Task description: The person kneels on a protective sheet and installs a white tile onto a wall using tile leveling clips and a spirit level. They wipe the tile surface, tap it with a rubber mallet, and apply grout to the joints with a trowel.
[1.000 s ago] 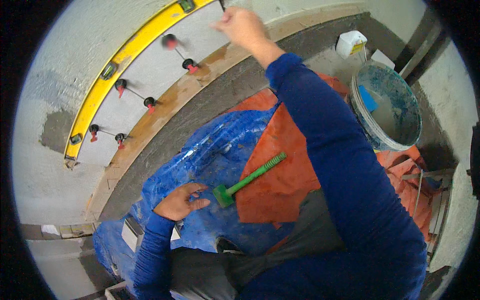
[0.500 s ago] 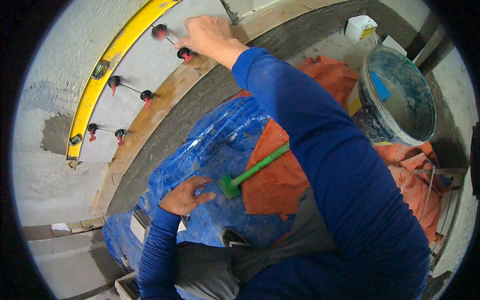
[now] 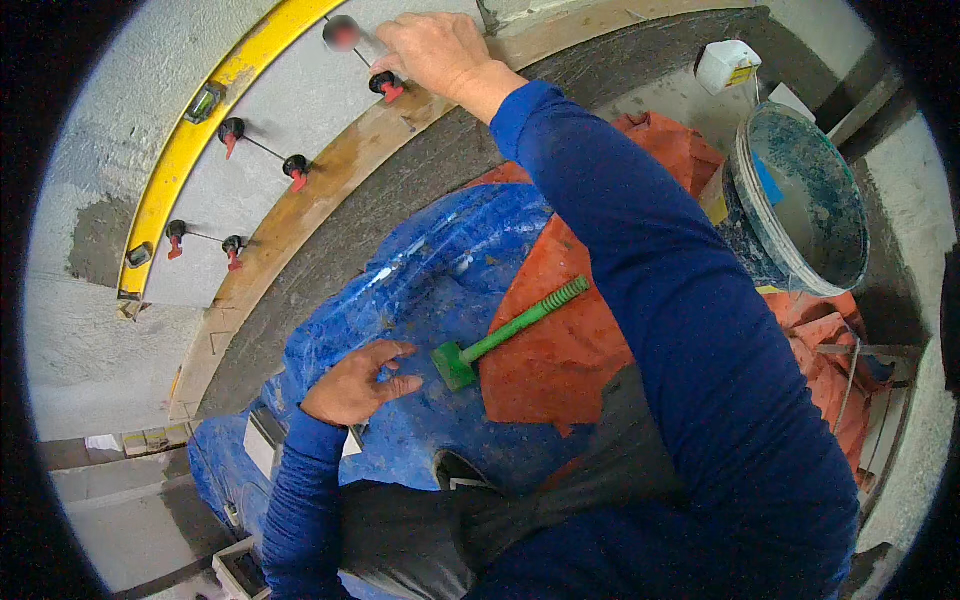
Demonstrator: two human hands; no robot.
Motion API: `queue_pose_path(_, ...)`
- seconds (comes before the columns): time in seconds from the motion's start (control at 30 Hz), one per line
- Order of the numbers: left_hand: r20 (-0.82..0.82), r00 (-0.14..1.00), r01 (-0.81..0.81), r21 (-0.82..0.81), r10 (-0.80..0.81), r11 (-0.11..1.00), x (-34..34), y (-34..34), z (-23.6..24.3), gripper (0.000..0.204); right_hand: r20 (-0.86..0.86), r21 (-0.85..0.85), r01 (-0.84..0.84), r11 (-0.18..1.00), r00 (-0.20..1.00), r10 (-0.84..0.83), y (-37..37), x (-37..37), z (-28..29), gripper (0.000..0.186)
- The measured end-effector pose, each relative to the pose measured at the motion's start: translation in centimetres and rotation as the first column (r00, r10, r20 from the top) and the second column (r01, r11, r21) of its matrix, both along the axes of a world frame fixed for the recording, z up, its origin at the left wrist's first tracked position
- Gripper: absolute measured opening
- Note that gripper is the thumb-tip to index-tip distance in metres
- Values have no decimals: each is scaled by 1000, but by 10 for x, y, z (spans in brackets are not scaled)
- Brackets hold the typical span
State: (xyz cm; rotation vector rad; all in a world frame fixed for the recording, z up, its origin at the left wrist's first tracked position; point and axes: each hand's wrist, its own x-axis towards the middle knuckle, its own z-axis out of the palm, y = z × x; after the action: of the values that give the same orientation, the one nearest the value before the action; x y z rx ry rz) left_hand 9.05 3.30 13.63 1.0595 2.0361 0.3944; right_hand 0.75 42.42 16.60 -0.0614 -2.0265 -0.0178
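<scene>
My right hand (image 3: 435, 50) is at the upper end of a pale grey panel (image 3: 275, 105), fingers curled in beside a thin rod that links two round black fittings. A red-levered black fitting (image 3: 385, 84) sits right by its thumb; whatever lies under the fingers is hidden. More pairs of such fittings, such as this black one (image 3: 296, 166), stand lower along the panel. Against the panel's outer edge rests a long yellow spirit level (image 3: 172, 178). Over a blue tarp (image 3: 400, 310) hovers my left hand (image 3: 350, 388), holding nothing, fingers bent and apart. A green mallet (image 3: 455, 366) lies just right of it.
A curved wooden strip (image 3: 262, 232) borders the panel's near side. Orange sheeting (image 3: 545, 375) lies on the tarp. At the right stand a dirty bucket (image 3: 745, 215) with something blue inside and a white container (image 3: 722, 66). A light-coloured block (image 3: 262, 440) is beside my left forearm.
The whole view has shifted slightly. My right hand stays beside the same pair of fittings, and my left hand still hovers near the mallet with its fingers slightly more bent.
</scene>
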Motion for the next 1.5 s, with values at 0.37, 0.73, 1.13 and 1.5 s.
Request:
queue_pose_path(0.37,9,999,-33,8,33,999,1,0,8,59,21,37,-66,997,998,65,10,1,-5,31)
queue_pose_path(0.73,-24,1000,-6,-80,4,997,0,4,4,57,166,-7,-62,998,984,62,16,2,-7,24)
queue_pose_path(1.13,-47,994,103,63,-101,993,-4,4,-7,58,143,15,-169,986,976,165,29,32,1,26)
queue_pose_path(1.5,-127,964,260,242,-236,935,0,-4,6,52,146,-82,377,922,920,-364,138,155,0,31)
